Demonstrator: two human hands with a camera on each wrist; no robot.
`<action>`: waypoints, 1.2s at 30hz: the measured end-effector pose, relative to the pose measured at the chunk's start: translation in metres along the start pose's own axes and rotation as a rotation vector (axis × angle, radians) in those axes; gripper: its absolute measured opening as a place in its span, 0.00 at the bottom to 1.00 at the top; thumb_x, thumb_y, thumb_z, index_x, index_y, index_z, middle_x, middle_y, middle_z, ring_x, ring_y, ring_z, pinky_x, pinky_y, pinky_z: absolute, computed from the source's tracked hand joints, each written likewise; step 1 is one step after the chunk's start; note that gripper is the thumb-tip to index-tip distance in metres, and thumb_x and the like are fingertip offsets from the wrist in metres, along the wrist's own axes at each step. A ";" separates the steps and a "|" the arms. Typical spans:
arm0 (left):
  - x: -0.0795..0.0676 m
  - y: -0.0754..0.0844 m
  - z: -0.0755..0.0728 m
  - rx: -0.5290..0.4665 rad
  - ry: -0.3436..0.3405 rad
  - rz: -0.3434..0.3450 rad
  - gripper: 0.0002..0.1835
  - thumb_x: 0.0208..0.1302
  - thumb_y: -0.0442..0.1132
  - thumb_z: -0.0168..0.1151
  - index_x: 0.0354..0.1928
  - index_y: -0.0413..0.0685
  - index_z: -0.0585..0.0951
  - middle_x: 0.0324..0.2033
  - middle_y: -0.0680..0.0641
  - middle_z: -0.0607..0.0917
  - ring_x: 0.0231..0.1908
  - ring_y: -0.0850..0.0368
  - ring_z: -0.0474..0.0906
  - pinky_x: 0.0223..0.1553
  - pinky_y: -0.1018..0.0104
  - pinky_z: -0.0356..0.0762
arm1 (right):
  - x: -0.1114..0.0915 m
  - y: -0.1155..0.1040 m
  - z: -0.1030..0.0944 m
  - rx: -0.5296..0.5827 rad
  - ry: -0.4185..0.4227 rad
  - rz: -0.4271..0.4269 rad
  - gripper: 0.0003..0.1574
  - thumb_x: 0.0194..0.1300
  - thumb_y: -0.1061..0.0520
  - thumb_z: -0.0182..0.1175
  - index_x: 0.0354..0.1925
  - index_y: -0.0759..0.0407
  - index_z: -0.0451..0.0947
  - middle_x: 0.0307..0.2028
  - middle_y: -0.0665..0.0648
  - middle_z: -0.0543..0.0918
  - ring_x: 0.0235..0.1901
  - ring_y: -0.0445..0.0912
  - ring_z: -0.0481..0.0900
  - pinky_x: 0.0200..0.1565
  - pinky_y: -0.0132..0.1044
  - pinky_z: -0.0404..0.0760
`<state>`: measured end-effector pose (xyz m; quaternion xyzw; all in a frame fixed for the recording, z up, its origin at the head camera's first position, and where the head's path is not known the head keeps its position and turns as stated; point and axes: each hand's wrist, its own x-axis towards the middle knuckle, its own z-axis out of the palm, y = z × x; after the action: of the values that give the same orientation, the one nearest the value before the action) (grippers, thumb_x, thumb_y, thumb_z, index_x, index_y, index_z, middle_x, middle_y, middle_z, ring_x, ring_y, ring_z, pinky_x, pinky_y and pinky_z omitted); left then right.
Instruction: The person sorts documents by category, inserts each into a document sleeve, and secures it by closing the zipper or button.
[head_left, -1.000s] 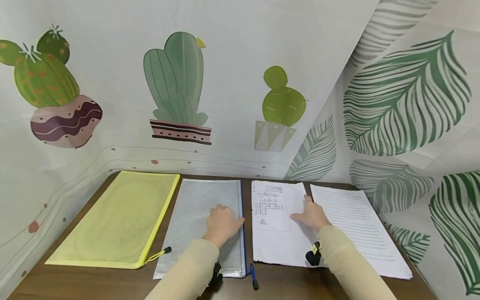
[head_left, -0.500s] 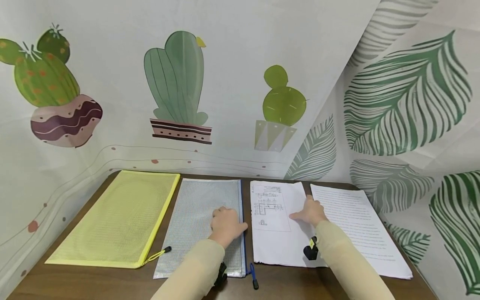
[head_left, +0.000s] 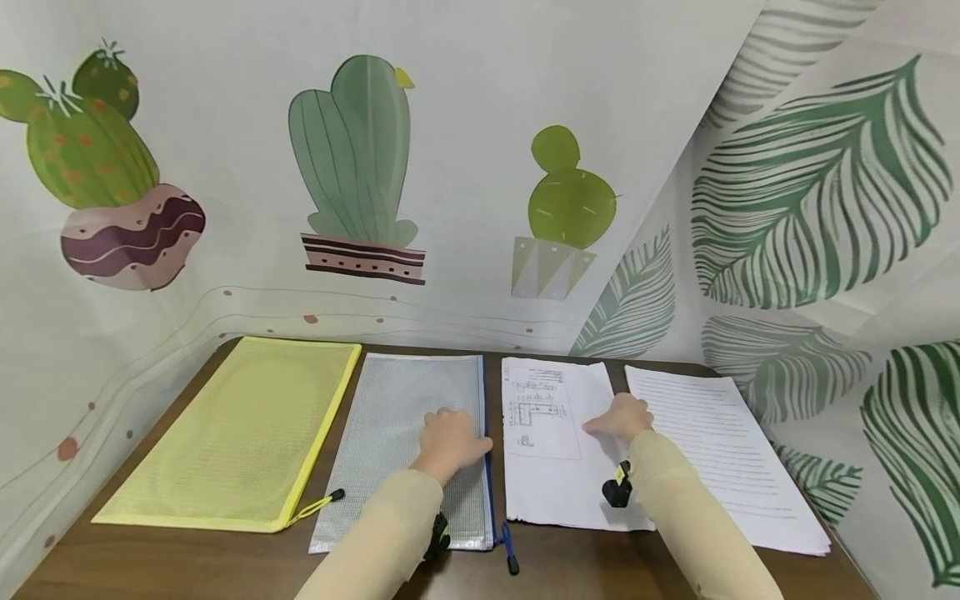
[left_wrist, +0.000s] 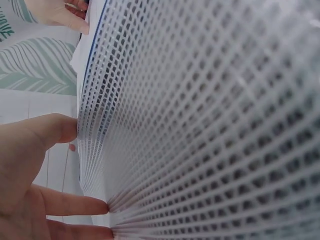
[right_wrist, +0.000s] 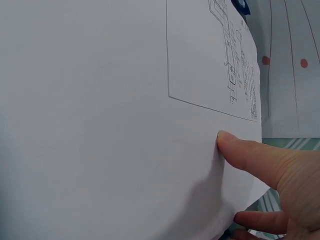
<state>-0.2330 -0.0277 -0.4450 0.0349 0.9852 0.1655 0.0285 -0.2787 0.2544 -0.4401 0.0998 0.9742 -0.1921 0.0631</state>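
My left hand (head_left: pixel 448 442) lies over a clear mesh zip pouch (head_left: pixel 405 385) with a blue zip along its right side. In the left wrist view its fairly straight fingertips touch the mesh, and the thumb is spread toward the zip edge. My right hand (head_left: pixel 621 418) is at the right edge of a paper stack (head_left: pixel 543 492) whose top sheet bears a technical drawing. The thumb rests on the top sheet in the right wrist view; the other fingers sit at the edge, their tips partly hidden.
Left of the clear pouch lies a yellow mesh zip pouch (head_left: pixel 232 433) with a yellow pull cord (head_left: pixel 311 507). A second stack of printed text pages (head_left: pixel 712 450) lies at the right. A blue zip pull (head_left: pixel 510 550) hangs onto the brown table (head_left: pixel 217 558). Behind stands a cactus-print cloth (head_left: pixel 465 167).
My left hand has shifted slightly right across the clear pouch. At the drawing stack, the right hand's fingers have drawn in at the edge while its thumb stays on the top sheet.
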 end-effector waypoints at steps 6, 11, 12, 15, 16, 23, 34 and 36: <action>0.002 -0.002 0.000 -0.014 -0.001 0.000 0.22 0.51 0.56 0.64 0.11 0.50 0.73 0.34 0.38 0.80 0.39 0.42 0.72 0.29 0.56 0.75 | 0.000 0.000 0.000 0.041 -0.001 0.032 0.49 0.39 0.45 0.74 0.50 0.79 0.70 0.47 0.75 0.77 0.44 0.65 0.76 0.49 0.56 0.74; 0.005 -0.003 -0.004 -0.018 -0.028 0.003 0.22 0.52 0.57 0.64 0.14 0.49 0.74 0.36 0.38 0.80 0.42 0.40 0.74 0.34 0.52 0.77 | 0.002 0.002 0.001 0.119 0.014 0.030 0.45 0.40 0.48 0.74 0.46 0.80 0.71 0.45 0.75 0.78 0.41 0.63 0.77 0.48 0.53 0.76; 0.005 -0.003 -0.005 -0.019 -0.036 0.003 0.22 0.52 0.57 0.64 0.15 0.48 0.75 0.37 0.39 0.80 0.43 0.39 0.74 0.35 0.52 0.77 | 0.002 0.002 0.002 0.133 0.016 0.034 0.44 0.40 0.49 0.73 0.46 0.80 0.71 0.44 0.75 0.78 0.40 0.62 0.77 0.48 0.53 0.76; 0.007 -0.004 -0.009 -0.026 -0.046 0.001 0.21 0.51 0.58 0.64 0.19 0.47 0.76 0.40 0.37 0.81 0.46 0.37 0.74 0.35 0.50 0.79 | 0.003 0.002 0.003 0.146 0.019 0.043 0.42 0.41 0.49 0.73 0.45 0.80 0.71 0.44 0.75 0.78 0.41 0.62 0.77 0.48 0.53 0.76; 0.007 -0.004 -0.010 -0.029 -0.048 0.001 0.21 0.51 0.58 0.64 0.20 0.46 0.77 0.40 0.37 0.81 0.46 0.36 0.74 0.34 0.49 0.79 | 0.003 0.002 0.004 0.149 0.019 0.042 0.43 0.41 0.49 0.72 0.46 0.80 0.71 0.44 0.75 0.78 0.41 0.63 0.77 0.49 0.53 0.76; 0.006 -0.006 -0.013 -0.041 -0.062 0.009 0.21 0.50 0.56 0.64 0.13 0.50 0.73 0.36 0.39 0.84 0.44 0.37 0.77 0.34 0.51 0.81 | 0.001 0.009 0.003 0.302 -0.035 0.025 0.49 0.46 0.53 0.68 0.55 0.86 0.60 0.53 0.80 0.70 0.50 0.66 0.72 0.58 0.56 0.70; 0.005 -0.008 -0.016 -0.050 -0.093 0.045 0.21 0.53 0.52 0.61 0.08 0.53 0.74 0.07 0.56 0.73 0.14 0.60 0.67 0.14 0.70 0.62 | 0.002 0.031 -0.007 0.730 -0.286 -0.014 0.35 0.67 0.60 0.51 0.64 0.81 0.53 0.48 0.70 0.77 0.39 0.48 0.81 0.43 0.43 0.83; 0.005 -0.006 -0.015 -0.053 -0.076 0.045 0.21 0.52 0.52 0.61 0.08 0.53 0.70 0.08 0.56 0.70 0.14 0.60 0.65 0.14 0.70 0.60 | 0.000 0.034 -0.009 0.796 -0.312 -0.022 0.35 0.68 0.60 0.51 0.65 0.79 0.52 0.42 0.62 0.81 0.35 0.43 0.81 0.40 0.40 0.83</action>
<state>-0.2394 -0.0381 -0.4327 0.0626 0.9776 0.1908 0.0630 -0.2721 0.2889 -0.4443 0.0757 0.8040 -0.5665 0.1642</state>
